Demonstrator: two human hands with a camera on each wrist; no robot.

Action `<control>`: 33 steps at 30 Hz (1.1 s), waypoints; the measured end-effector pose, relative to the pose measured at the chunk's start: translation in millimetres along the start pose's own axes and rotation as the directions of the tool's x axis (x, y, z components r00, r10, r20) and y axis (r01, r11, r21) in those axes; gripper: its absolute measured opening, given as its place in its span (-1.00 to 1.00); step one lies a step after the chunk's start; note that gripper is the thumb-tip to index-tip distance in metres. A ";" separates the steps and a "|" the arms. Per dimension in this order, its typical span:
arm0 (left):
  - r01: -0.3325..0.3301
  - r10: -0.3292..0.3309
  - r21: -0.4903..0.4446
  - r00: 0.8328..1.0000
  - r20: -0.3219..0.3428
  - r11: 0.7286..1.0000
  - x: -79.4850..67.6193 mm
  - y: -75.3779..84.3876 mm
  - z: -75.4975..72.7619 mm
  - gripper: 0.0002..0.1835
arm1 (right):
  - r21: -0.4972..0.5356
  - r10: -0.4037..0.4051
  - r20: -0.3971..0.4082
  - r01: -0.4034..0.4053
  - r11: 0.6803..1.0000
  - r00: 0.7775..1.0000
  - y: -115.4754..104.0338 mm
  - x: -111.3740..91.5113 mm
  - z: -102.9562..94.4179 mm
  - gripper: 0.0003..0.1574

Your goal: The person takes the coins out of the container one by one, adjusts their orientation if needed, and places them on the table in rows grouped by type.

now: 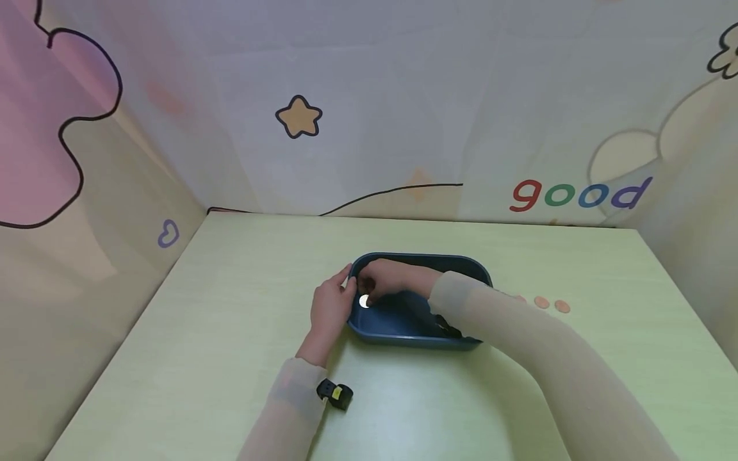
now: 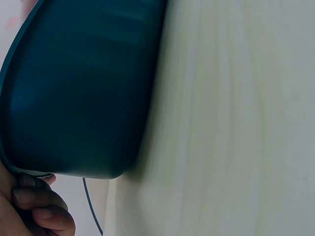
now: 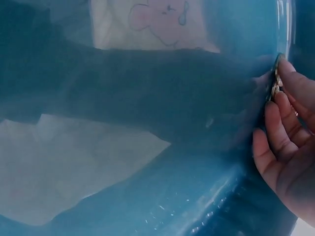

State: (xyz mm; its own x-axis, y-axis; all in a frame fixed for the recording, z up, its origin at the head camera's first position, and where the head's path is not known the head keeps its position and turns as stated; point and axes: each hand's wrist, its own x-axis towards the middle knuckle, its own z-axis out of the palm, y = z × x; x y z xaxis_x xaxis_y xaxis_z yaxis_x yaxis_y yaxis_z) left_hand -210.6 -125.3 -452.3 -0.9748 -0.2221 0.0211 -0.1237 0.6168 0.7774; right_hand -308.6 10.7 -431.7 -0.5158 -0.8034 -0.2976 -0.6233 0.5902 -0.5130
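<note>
A dark blue rectangular tray (image 1: 403, 339) stands on the table. My left hand (image 1: 332, 308) grips its left end at the rim, fingers curled against the outside wall in the left wrist view. Inside that same end, my right hand (image 1: 387, 277) reaches down with its fingers bent. Between thumb and fingers it pinches a shiny coin (image 3: 277, 81), seen edge-on in the right wrist view, right by the tray wall. In the head view the coin (image 1: 364, 301) shows as a bright round disc below the fingertips.
Copper-coloured discs (image 1: 541, 302) lie on the pale table (image 1: 230, 320) right of the tray, one partly hidden by the right sleeve (image 1: 507, 314). A patterned cloth (image 1: 375, 128) hangs behind the table. A small black device (image 1: 336, 394) is strapped at the left wrist.
</note>
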 end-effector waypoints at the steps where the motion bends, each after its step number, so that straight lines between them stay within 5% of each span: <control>1: -0.003 0.003 -0.002 1.000 -0.002 1.000 -0.2 0.0 -0.3 -0.56 | 0.001 0.004 -0.006 -0.004 1.000 1.000 -0.2 0.5 0.8 -0.81; 13: -0.005 0.005 -0.016 1.000 -0.004 1.000 -2.3 -0.9 0.9 -0.56 | -0.033 0.002 -0.005 -0.002 0.999 1.000 -1.2 -5.0 -8.3 -0.86; 33: -0.008 0.008 -0.015 1.000 -0.023 1.000 -3.7 4.4 -1.0 -0.57 | 0.178 0.092 -0.277 -0.043 0.983 0.957 24.2 -88.5 -49.2 -0.86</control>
State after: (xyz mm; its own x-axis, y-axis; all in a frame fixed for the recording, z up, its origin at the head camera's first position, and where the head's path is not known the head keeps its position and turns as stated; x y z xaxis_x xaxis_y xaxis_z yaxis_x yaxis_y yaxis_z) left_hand -207.3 -122.5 -448.4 -0.9711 -0.2350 0.0418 -0.1131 0.6070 0.7866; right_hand -306.9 99.9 -378.1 -0.7135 -0.6921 -0.1094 -0.4854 0.6008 -0.6351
